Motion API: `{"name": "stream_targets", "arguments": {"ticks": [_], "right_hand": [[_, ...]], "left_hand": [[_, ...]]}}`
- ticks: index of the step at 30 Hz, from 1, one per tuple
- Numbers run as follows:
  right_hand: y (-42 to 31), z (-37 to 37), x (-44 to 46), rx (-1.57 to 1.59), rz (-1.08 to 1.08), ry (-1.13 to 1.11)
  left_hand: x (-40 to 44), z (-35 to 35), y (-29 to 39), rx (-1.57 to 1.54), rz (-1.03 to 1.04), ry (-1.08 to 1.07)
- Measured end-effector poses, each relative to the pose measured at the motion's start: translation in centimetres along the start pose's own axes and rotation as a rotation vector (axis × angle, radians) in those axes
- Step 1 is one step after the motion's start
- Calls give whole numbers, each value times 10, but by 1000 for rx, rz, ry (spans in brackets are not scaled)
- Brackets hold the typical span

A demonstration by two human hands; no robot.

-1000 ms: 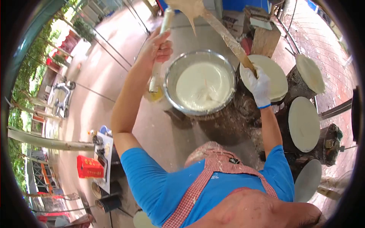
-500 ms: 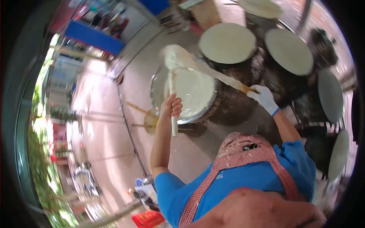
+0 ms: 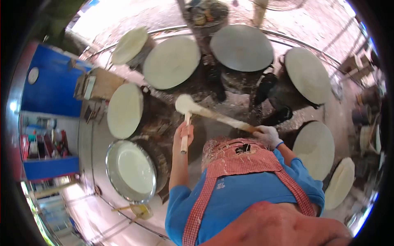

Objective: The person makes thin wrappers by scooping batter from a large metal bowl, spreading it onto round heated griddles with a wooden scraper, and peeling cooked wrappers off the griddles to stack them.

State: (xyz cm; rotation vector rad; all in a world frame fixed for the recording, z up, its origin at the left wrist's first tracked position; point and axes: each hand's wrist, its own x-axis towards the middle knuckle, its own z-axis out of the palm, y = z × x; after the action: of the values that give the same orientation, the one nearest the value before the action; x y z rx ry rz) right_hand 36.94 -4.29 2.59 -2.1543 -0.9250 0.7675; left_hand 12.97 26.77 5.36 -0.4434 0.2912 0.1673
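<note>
My left hand (image 3: 184, 133), bare, is wrapped round a short pale rod (image 3: 184, 145) held upright before my chest. My right hand (image 3: 267, 137), in a white glove, grips the brown handle end of a long stick (image 3: 225, 119). A pale, wet mass (image 3: 184, 103) coats the stick's far end and meets the top of the rod. Beyond my hands stand round griddles; a pale layer covers one (image 3: 171, 62) and another (image 3: 307, 76), while a third (image 3: 242, 47) looks grey. At lower left is a metal-rimmed basin (image 3: 110, 164) of creamy white batter.
A pale-covered griddle (image 3: 125, 110) sits left, above the basin. More round plates stand to my right, one (image 3: 314, 149) close by my elbow. A wooden box (image 3: 104, 84) and blue panel (image 3: 49, 82) are at left. A yellowish container (image 3: 142, 210) lies below the basin.
The view has swung right, bringing more griddles in; the basin now appears at lower left. The coated stick is away from above the basin, nearer my chest. Both hands keep their hold.
</note>
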Motion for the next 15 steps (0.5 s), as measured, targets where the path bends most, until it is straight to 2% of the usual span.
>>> {"name": "stream_targets", "arguments": {"ticks": [2, 4, 6, 8, 9, 10, 11, 12, 14, 15], "right_hand": [[26, -49, -11, -165, -3, 248], [44, -88, -10, -330, 133, 456], [40, -124, 6, -262, 365, 506], [27, -146, 28, -137, 287, 672], [13, -155, 40, -132, 163, 716], [23, -154, 62, -70, -90, 818], [13, -158, 79, -145, -81, 779], [-1, -155, 94, -216, -57, 734], [-18, -138, 137, -389, 101, 659], [-7, -124, 160, -422, 129, 702]], "left_hand": [[73, 22, -5, 213, -105, -17], [141, 44, -8, 567, -55, -35], [197, 91, -26, 706, -132, 42], [259, 121, -25, 985, -130, 69], [285, 134, -28, 1158, -93, 88], [310, 145, -33, 1329, -51, 106], [335, 150, -39, 1350, -47, 79], [358, 147, -44, 1405, 22, 142], [405, 132, -39, 1476, 74, 199], [434, 119, -30, 1500, 136, 232]]}}
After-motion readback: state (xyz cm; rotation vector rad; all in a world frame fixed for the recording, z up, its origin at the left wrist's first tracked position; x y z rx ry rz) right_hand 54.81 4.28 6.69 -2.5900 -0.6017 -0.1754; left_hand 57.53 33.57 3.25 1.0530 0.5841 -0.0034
